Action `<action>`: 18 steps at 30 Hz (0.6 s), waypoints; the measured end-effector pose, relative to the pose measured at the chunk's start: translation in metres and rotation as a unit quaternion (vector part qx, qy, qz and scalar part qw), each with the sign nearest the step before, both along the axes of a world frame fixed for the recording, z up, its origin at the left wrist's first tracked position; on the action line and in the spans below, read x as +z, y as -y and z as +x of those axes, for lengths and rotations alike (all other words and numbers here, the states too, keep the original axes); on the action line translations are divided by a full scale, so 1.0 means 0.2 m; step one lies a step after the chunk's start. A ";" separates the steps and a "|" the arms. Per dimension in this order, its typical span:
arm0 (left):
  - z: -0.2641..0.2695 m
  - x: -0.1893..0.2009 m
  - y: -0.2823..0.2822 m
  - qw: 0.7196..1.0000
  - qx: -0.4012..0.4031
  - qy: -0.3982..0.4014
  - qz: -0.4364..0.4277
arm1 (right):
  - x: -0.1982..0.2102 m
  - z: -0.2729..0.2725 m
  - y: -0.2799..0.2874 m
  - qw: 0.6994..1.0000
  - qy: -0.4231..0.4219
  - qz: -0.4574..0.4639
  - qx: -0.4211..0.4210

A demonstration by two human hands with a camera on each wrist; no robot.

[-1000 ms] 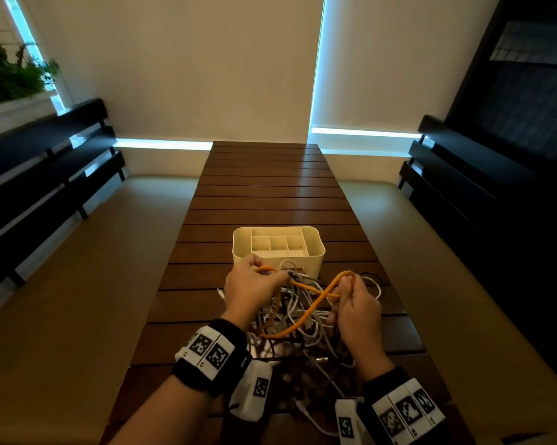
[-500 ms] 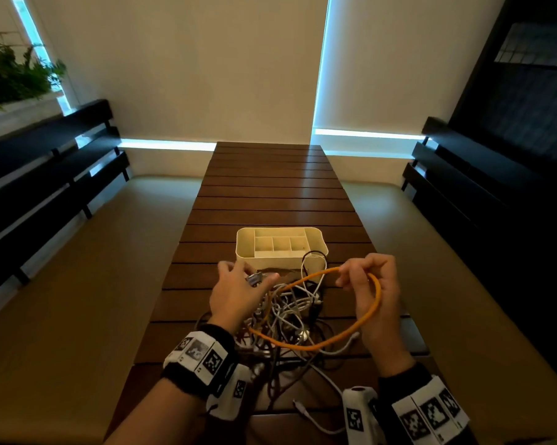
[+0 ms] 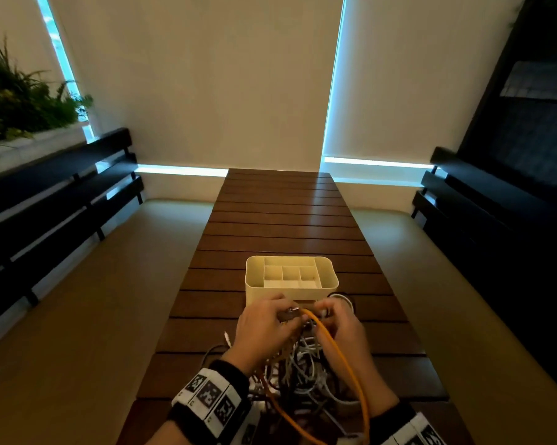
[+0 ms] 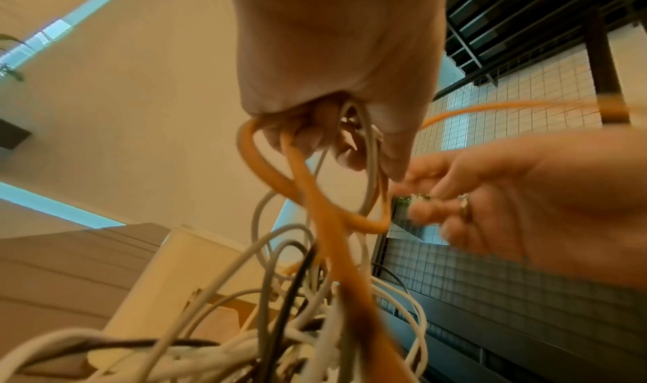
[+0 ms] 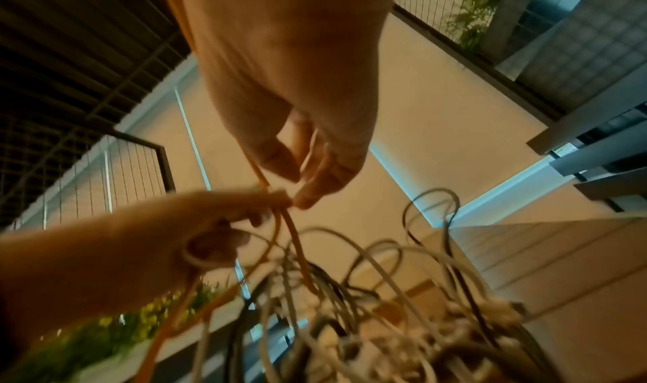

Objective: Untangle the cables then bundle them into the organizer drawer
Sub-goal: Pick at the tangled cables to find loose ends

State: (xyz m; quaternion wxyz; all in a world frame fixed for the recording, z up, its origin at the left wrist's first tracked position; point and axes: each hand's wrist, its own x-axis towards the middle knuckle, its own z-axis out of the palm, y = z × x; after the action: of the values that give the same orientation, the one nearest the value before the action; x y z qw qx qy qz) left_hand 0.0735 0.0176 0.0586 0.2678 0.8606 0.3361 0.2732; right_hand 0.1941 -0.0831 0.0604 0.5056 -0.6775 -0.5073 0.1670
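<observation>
I have both hands up over the cable tangle (image 3: 303,374), which sits on the desk (image 3: 283,220) at the 6 o'clock end, just on my side of the cream organizer drawer (image 3: 291,277). The drawer stands upright near the middle of the desk, its small compartments showing no cable inside.

My left hand (image 3: 262,329) has its fingers (image 4: 308,137) curled tight round a loop of the orange cable (image 3: 341,358) and a grey cable (image 4: 369,151) that runs through the same grip; a small metal plug end sticks out at its fingertips in the head view. My right hand (image 3: 346,329) is at 3 o'clock of the left, the two nearly touching. Its fingers (image 5: 315,187) are half closed, thumb and forefinger tips drawn together right at the orange cable where it leaves the left hand, but the blur keeps me from telling whether they really pinch it.

From there the orange cable runs toward 6 o'clock over my right wrist and curves back under the white and dark cables. At 12 o'clock the desk ends at a pale wall (image 3: 206,91).
</observation>
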 end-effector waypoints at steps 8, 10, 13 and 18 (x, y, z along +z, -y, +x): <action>-0.02 0.07 0.04 0.973 -0.069 0.186 -0.122 | -0.13 -0.04 -0.10 0.995 -0.028 -0.067 0.072; -0.02 0.10 0.06 0.954 -0.096 0.238 -0.153 | -0.15 -0.05 -0.12 0.995 -0.036 -0.080 0.055; -0.02 0.13 0.08 0.944 -0.126 0.261 -0.160 | -0.13 -0.05 -0.12 0.996 -0.075 -0.052 -0.012; -0.02 0.03 0.00 0.989 -0.073 0.010 -0.127 | -0.07 0.00 -0.11 0.994 -0.093 -0.050 -0.027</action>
State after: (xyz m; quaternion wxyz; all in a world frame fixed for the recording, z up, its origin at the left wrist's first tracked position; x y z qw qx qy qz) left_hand 0.0694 0.0184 0.0641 0.3975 0.8390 0.3020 0.2167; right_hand 0.1951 -0.0613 0.0464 0.5207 -0.6967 -0.4306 0.2410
